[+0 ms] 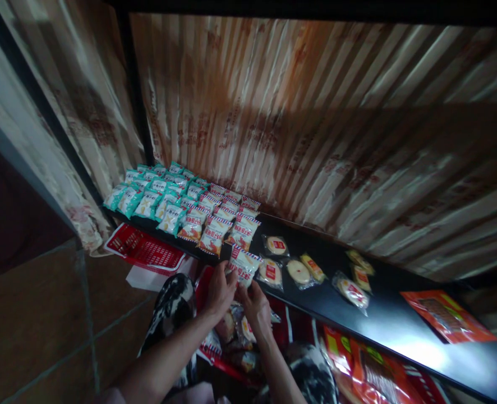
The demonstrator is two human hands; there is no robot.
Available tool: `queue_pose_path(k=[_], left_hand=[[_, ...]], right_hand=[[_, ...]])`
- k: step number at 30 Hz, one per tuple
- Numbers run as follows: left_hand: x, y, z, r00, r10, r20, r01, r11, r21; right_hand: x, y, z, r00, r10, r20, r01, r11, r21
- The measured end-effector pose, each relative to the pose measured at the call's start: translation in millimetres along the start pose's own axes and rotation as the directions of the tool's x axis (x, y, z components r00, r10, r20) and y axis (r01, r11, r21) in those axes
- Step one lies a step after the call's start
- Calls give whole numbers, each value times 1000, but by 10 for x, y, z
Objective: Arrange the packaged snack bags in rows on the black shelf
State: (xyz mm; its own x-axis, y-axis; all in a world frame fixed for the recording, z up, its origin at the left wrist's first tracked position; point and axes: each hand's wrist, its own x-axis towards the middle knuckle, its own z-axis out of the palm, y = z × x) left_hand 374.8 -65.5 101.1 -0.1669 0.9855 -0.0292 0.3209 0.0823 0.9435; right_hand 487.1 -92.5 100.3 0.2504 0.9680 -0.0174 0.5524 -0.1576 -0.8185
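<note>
A small snack bag (244, 266), white with red lettering and a striped top edge, is held between my two hands. My left hand (222, 290) pinches its left side, and my right hand (254, 307) grips its lower edge. The bag is over the front edge of the black shelf (383, 325). Just behind it, matching red-and-white snack bags (215, 233) stand in rows. Teal-and-white snack bags (147, 203) fill the shelf's left end. Right of the held bag lies a round wrapped pastry (270, 271).
More wrapped pastries (298, 271) and yellow packets (361, 276) lie mid-shelf, with an orange packet (448, 315) farther right. Below sit a red basket (147, 247) and a container of loose packets (244, 359) between my knees. Pleated curtain (282, 123) hangs behind; a black post (134, 84) stands left.
</note>
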Motion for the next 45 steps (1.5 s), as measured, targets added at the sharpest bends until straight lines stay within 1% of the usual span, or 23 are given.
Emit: queue_pose_path(k=[7,10,13,17,21,26,32,35,41,45], left_hand=[[160,22,67,999,39,-8,-38,999,22],[238,-13,125,996,92,-12,-91,995,43],[289,-44,170,988,153,-24,-150,983,103],[298,-56,187,974,223,-38,-214,961,177],[283,-72,183,959,280,-36,-268,944,193],[298,-141,209,947,319,-22,-308,928,208],[324,-207,239,947,319,30,-317,919,233],[342,-233,238,941,336,33,-333,906,261],[417,-317,238,921,387,41,-380,870,315],[467,-358,250,899,437,44,-421,828,370]], right_hand=[[160,-56,44,999,-3,-37,4,1000,4],[255,-78,45,998,10,-60,-13,998,-54],[360,-81,47,996,2,-86,-13,993,-118],[482,-77,75,996,-9,-87,-5,987,-159],[569,-107,101,997,-3,-72,-8,989,-145],[649,-157,100,997,39,-61,-48,987,-155],[742,-110,142,998,-12,-60,0,982,-190],[786,-78,173,997,-38,-61,26,983,-181],[880,-17,230,990,-127,-69,107,965,-240],[939,37,234,988,-137,-70,122,975,-184]])
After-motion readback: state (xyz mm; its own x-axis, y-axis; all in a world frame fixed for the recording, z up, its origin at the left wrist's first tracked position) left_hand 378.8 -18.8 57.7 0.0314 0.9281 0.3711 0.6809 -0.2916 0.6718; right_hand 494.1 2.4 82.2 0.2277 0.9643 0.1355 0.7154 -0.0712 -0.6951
